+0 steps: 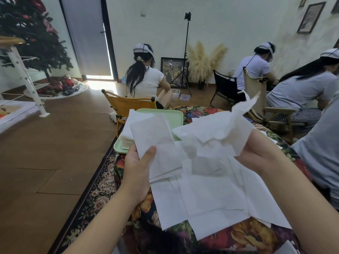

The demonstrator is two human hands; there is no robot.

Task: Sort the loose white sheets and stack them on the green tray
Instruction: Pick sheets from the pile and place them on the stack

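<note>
Fingers (pixel 149 153) of your left hand (pixel 136 167) pinch flat folded sheets (pixel 156 143); your right hand (pixel 256 151) grips a crumpled sheet (pixel 211 132). You're mid-sort. Next, I judge, smooth it and lay it on the tray (pixel 165 114) just beyond, beside its small stack (pixel 124 143).

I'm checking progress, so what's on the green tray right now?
A small stack of white sheets sits at the near left corner of the green tray. The rest looks bare, though the held sheets hide its near part.
</note>
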